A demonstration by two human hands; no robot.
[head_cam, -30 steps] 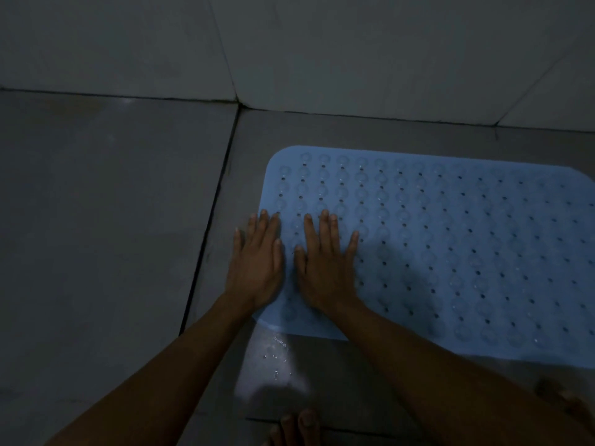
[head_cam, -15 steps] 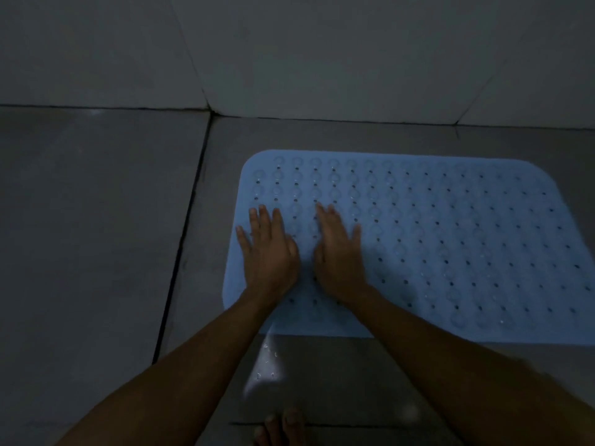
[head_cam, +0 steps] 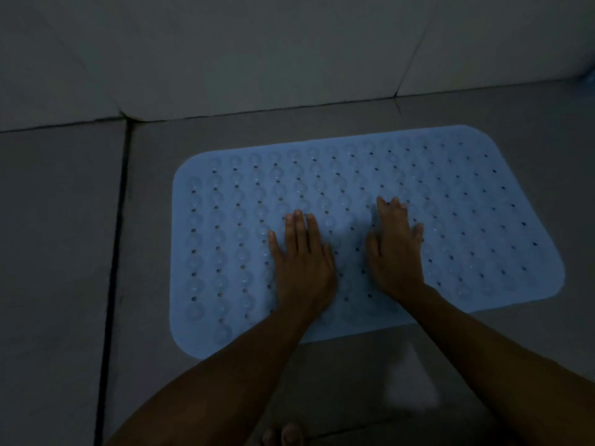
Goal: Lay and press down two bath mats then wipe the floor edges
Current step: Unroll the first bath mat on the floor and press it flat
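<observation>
blue bath mat on floor, left hand, right hand flat on it

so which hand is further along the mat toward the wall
The right hand: its fingers reach further up the blue mat than the left hand, which lies lower, nearer the mat's left end.

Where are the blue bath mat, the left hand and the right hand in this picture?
blue bath mat [head_cam: 467, 201]: head view, bare dotted surface right of the hands.
left hand [head_cam: 302, 262]: head view, back of the hand.
right hand [head_cam: 396, 252]: head view, back of the hand.
</observation>
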